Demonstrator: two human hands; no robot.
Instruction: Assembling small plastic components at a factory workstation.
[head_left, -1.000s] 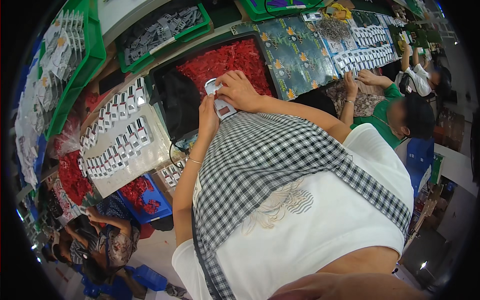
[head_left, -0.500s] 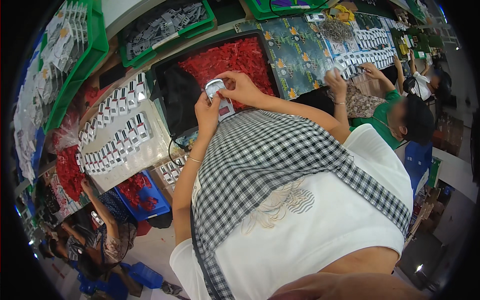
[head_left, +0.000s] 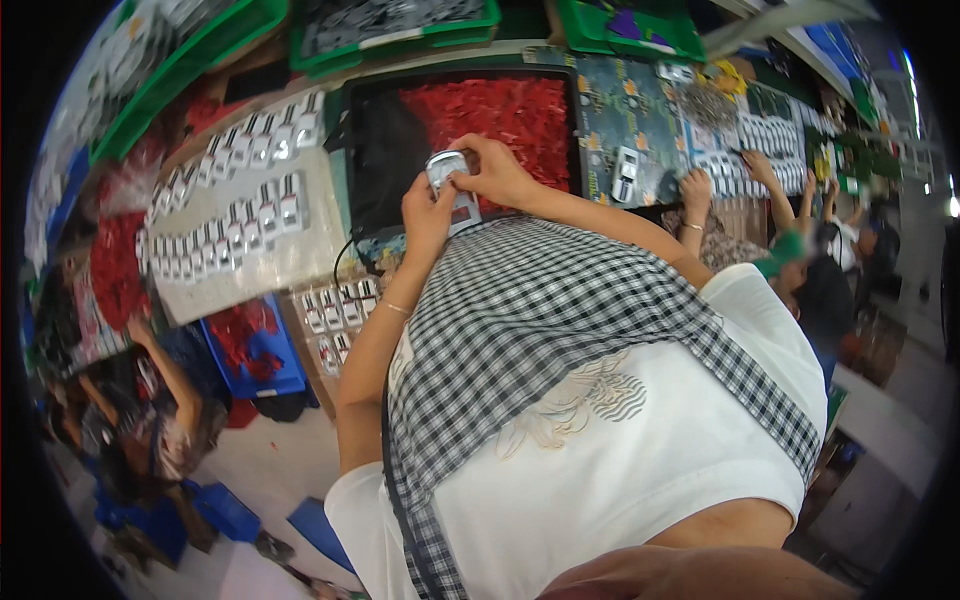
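Both my hands are together over the near part of a black tray (head_left: 577,140) heaped with small red plastic pieces (head_left: 490,105). Between them is a white and silver casing with a rounded end (head_left: 446,163), which looks like a toy car body. My left hand (head_left: 428,215) grips its side, thumb up near the rounded end. The fingers of my right hand (head_left: 495,172) are bent onto its upper face, and the thumb presses there. Fingertips hide part of the casing. Its lower end reaches my checked apron (head_left: 530,270).
Rows of white casings with dark tops (head_left: 235,235) stand on a board at left. Below it sits a blue bin of red pieces (head_left: 290,375). Green bins (head_left: 400,40) line the back. On the patterned mat (head_left: 610,100) lies a white car-shaped piece (head_left: 626,174), near a co-worker's hand (head_left: 695,185).
The view has turned, so the scene sits differently. My hands keep the same hold on the casing. A white car-shaped piece now lies on the mat, and the co-worker's hand beside it is lower.
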